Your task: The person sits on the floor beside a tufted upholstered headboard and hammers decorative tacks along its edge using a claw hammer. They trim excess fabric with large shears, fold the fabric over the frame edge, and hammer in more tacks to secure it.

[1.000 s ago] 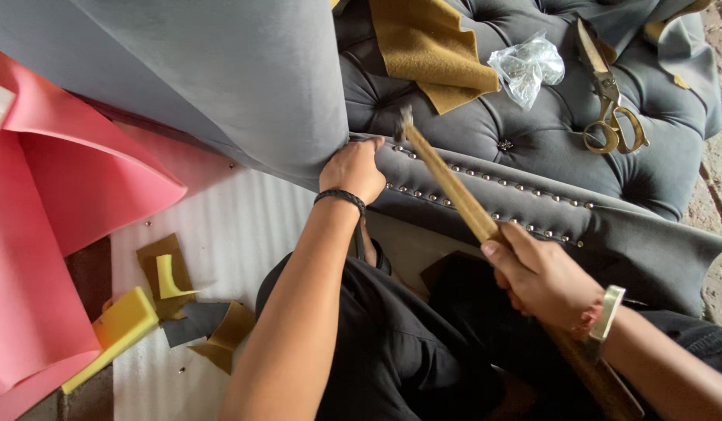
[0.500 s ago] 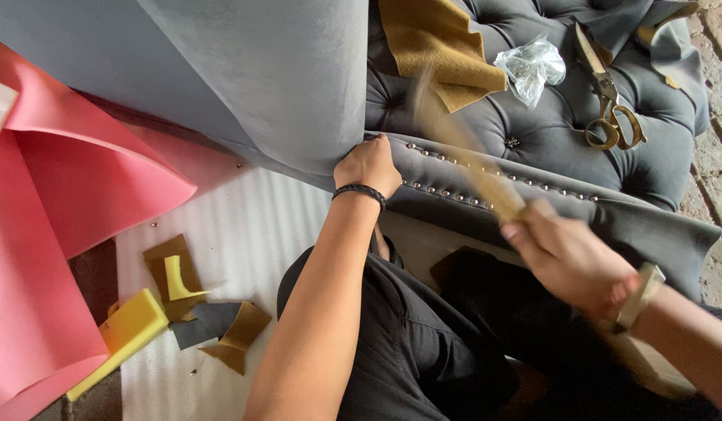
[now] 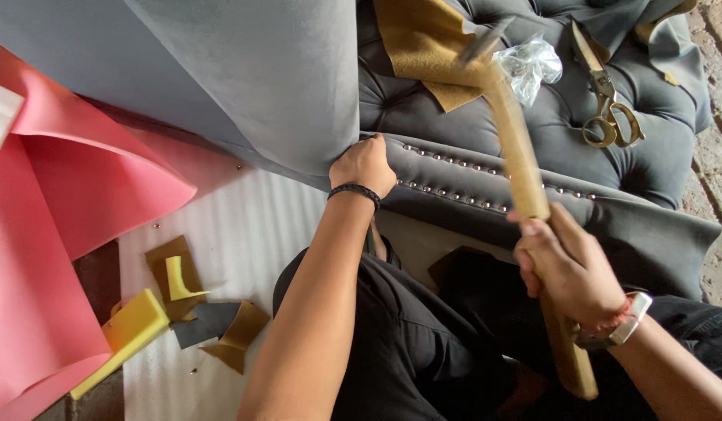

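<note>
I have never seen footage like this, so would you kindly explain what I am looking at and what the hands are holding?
There is no machine here: a camera worn on a person's head looks down at their own two bare hands. The left hand, with a dark band on the wrist, presses on the edge of a grey tufted cushion panel beside a row of metal studs. The right hand grips a wooden-handled hammer, raised above the panel. On the panel lie scissors, a mustard cloth and a crumpled clear bag. Grey fabric drapes to the left, with pink sheets and yellow foam scraps on the floor.
</note>
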Demonstrator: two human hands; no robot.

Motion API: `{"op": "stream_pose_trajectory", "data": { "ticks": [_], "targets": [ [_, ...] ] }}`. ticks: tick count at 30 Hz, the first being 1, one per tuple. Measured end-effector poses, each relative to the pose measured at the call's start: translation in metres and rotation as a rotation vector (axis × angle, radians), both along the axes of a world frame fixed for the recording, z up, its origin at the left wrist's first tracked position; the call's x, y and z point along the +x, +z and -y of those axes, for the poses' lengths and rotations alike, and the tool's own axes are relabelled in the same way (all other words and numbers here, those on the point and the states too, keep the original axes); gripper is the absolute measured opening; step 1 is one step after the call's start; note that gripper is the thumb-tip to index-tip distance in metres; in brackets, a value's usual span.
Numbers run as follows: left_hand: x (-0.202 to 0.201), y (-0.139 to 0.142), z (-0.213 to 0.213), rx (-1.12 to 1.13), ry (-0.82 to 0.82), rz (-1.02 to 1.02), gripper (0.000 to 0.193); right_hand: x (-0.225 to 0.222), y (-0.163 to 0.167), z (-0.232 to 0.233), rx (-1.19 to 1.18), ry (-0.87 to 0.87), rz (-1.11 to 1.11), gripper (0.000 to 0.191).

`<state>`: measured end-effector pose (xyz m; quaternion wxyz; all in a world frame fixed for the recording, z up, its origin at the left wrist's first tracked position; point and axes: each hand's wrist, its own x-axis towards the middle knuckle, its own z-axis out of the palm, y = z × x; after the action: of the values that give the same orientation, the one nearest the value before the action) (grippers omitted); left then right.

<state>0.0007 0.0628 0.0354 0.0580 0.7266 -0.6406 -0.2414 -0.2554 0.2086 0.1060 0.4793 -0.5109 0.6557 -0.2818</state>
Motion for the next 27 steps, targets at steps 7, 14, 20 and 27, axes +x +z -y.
{"op": "stream_pose_trajectory", "data": {
  "ticks": [7,14,20,27],
  "targets": [
    [-0.001,-0.006,0.0,-0.025,0.004,0.019,0.032,0.014,-0.011,0.009,0.218,0.043,-0.183,0.041],
    [0.0,-0.009,0.004,-0.033,0.008,0.022,0.043,0.0,-0.032,-0.007,-0.285,-0.023,0.154,0.039],
    [0.001,-0.013,0.003,-0.002,0.02,0.027,0.039,0.019,-0.053,-0.004,0.093,0.108,-0.155,0.036],
    [0.001,-0.012,0.004,0.01,-0.02,0.037,0.055,0.024,-0.06,-0.022,-0.206,0.15,-0.303,0.034]
  ]
}}
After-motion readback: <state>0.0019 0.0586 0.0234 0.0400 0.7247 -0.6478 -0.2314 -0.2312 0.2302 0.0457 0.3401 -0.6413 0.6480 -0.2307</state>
